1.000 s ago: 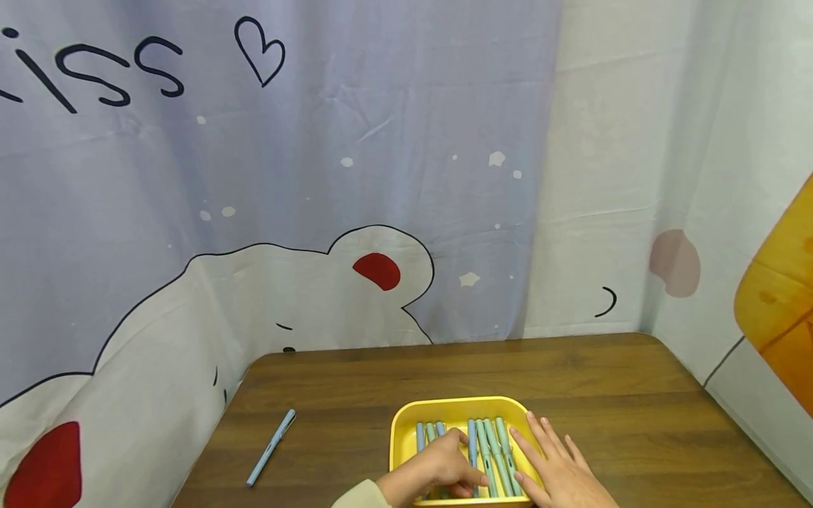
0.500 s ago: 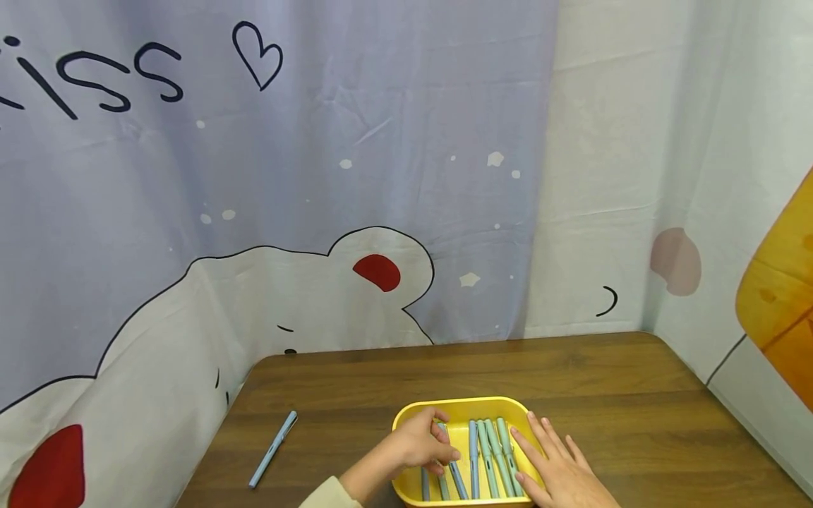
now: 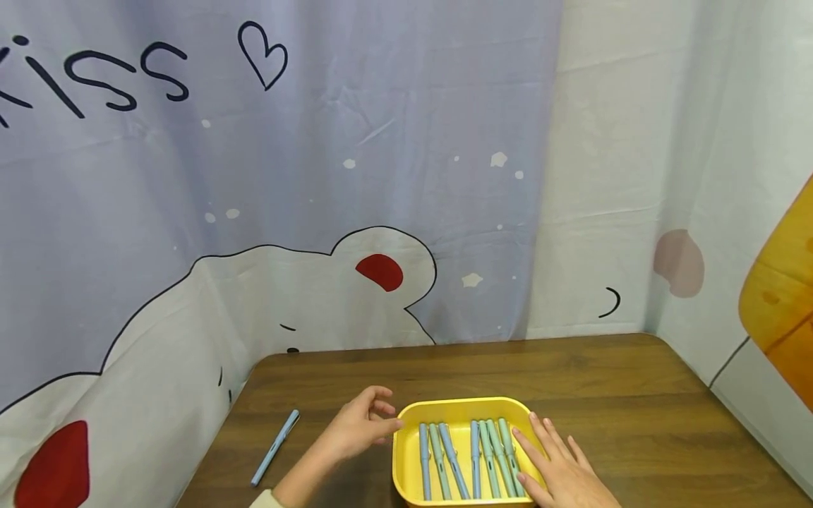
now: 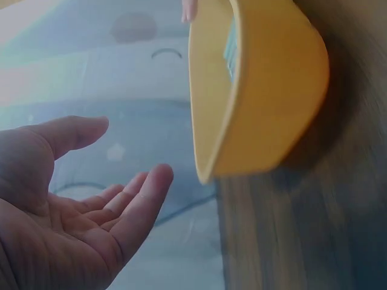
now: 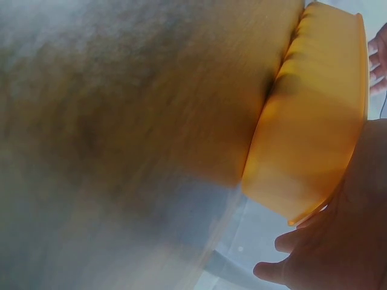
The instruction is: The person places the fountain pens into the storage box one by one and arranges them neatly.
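Observation:
A yellow box (image 3: pixel 406 482) stands at the table's front, with several blue and green pens lying side by side in it. A blue pen (image 3: pixel 476 458) and green pens (image 3: pixel 502 458) make up the right group; a separate group lies on the left. My left hand (image 3: pixel 362 425) is just off the box's left rim, holding nothing, its fingers relaxed and apart in the left wrist view. My right hand (image 3: pixel 562 469) rests on the box's right rim with fingers spread straight. Another blue pen (image 3: pixel 275 447) lies by itself on the table at left.
The wooden table (image 3: pixel 603 381) runs back to a printed curtain (image 3: pixel 381 176), which hangs along its rear and both sides. The lone blue pen lies to the left of my left forearm.
My left hand has come out of the box, moving left over its rim to the table side. The left group's pens are uncovered now. My right hand has stayed at the right rim.

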Tool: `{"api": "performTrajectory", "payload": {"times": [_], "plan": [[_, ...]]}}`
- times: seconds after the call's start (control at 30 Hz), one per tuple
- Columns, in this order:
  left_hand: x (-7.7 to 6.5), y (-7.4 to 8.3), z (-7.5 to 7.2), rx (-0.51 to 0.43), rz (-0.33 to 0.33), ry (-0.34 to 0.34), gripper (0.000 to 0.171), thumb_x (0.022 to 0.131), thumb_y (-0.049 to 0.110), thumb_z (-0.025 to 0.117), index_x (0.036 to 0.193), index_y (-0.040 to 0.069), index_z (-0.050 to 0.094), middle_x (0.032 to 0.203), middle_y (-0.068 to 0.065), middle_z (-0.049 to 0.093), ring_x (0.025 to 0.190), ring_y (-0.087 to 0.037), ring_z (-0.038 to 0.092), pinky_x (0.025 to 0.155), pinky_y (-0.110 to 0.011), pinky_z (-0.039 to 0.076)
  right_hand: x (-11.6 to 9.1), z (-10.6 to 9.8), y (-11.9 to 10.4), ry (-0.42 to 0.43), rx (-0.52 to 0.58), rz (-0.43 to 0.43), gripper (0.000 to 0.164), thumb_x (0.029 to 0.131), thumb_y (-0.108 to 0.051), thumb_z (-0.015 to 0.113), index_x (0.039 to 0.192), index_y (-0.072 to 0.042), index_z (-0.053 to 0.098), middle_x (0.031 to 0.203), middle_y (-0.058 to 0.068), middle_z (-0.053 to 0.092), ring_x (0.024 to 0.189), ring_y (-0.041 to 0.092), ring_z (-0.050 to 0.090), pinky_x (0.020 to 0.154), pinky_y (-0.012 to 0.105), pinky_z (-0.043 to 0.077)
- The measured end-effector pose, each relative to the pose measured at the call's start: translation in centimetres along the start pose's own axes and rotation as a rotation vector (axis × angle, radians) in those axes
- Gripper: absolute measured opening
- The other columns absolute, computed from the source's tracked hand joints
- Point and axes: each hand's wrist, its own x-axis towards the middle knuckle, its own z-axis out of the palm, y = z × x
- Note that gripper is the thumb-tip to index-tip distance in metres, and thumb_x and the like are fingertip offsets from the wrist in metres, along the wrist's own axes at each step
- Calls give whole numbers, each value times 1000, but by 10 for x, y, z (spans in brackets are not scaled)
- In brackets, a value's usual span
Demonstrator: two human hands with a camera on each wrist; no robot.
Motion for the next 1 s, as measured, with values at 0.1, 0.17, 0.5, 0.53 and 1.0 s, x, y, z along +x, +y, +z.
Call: {"api": "performTrajectory", "payload": {"times": [0.1,0.17,0.5,0.53,1.0], "plan": [[-7,-9,-14,55,-7,39,66,89,30,79,139,-2,49,120,-14,65,93,-19,65,74,-39,60,-1,-1,0,-17,7,6,62,98,-48,62,151,-19,49,159,20,37,143,43,39,104,73,34],[-12,-15,-23,89,-19,69,67,89,32,78,140,-2,49,122,-13,65,97,-21,65,75,-39,59,-1,-1,0,-25,13,10,62,98,-48,61,151,-19,49,160,20,37,143,43,39,104,73,33],[-32,-52,-57,204,-79,174,73,88,38,78,146,4,49,143,-20,56,125,-41,54,96,-57,50,-3,-2,-1,-32,18,17,62,98,-49,60,151,-18,49,159,20,37,142,45,39,104,74,33],[-33,-56,-60,223,-81,178,74,88,38,79,147,4,48,144,-22,54,126,-43,53,96,-59,49,-3,-2,-1,-38,18,19,62,99,-49,60,151,-18,49,159,20,37,143,45,39,104,74,33],[-37,-133,-97,558,-225,257,81,87,33,78,145,-9,42,139,-38,45,124,-61,42,94,-71,41,-1,-5,-2,-25,-5,1,61,100,-46,59,153,-20,47,161,18,36,145,43,36,106,72,33]]}}
